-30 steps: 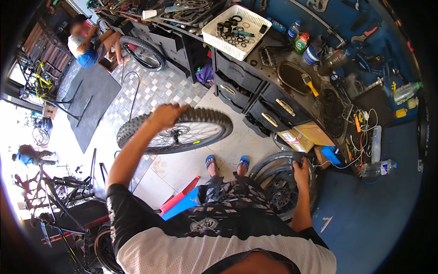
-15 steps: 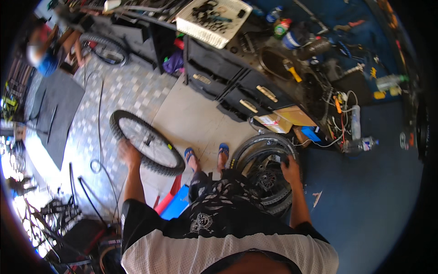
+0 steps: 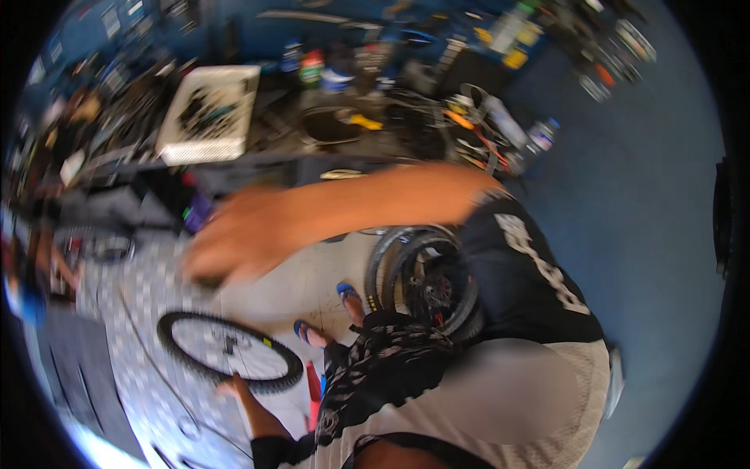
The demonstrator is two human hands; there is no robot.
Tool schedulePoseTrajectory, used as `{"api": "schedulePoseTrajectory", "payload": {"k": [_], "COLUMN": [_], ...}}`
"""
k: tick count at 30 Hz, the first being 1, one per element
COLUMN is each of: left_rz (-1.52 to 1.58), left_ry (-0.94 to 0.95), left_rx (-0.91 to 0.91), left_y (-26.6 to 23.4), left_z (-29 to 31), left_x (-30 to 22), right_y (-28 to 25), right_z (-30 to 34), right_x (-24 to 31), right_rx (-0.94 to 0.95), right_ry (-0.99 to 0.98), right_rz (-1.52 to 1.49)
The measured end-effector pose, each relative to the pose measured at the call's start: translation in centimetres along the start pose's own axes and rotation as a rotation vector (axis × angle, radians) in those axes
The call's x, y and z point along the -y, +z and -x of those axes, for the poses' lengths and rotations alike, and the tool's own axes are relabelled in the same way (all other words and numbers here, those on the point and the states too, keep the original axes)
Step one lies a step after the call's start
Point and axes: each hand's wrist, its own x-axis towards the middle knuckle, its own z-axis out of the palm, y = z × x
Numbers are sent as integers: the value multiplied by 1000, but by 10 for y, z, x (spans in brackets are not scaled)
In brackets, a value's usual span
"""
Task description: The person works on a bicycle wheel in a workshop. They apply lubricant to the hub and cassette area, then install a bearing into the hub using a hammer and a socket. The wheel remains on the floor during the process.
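My left hand grips the tyred rim of a bicycle wheel at its near side; the wheel leans tilted above the floor, its knobby black tyre, spokes and hub showing. My right arm reaches across to the left, above the wheel. The right hand is smeared by motion, its fingers curled; a small dark patch shows beneath them, too blurred to name. Several more bicycle wheels lie stacked to the right of my feet, partly hidden by my right sleeve.
Ahead runs a cluttered workbench with a white basket of small parts, a yellow-handled tool, bottles and cables. A dark cord trails over the tiled floor at left. A red object lies by my legs. Another person is at far left.
My right hand has left the stacked wheels and swung far to the left, across my front. My left hand keeps hold of the wheel. The whole view has turned toward the right.
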Motion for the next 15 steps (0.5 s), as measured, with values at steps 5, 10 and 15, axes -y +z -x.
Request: {"api": "schedulePoseTrajectory", "payload": {"k": [5, 10, 15], "left_rz": [154, 198, 325], "left_ry": [33, -1, -57], "left_rx": [-195, -130, -129], "left_y": [14, 45, 60], "left_z": [27, 38, 60], "left_x": [-15, 12, 15], "right_y": [-60, -32, -5], "right_z": [-123, -142, -148], "right_x": [129, 172, 203], "right_rx": [28, -95, -83], "right_ry": [-429, -394, -430], "right_rz": [290, 134, -3]}}
